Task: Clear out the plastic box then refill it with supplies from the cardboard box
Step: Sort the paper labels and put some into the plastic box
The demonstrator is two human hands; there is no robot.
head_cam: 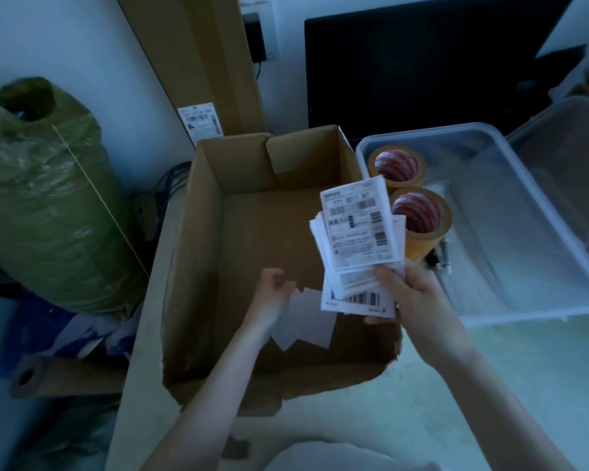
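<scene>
The right hand [419, 297] pinches a fanned stack of labels [357, 232] above the cardboard box [198, 266], beside the plastic box [558, 239]. The left hand [272, 294], fingers curled, grips loose white sheets [306, 321]. The paper looks light, limp and prone to sliding apart, so squaring the stack and gripping across its bottom edge seems wise.
</scene>
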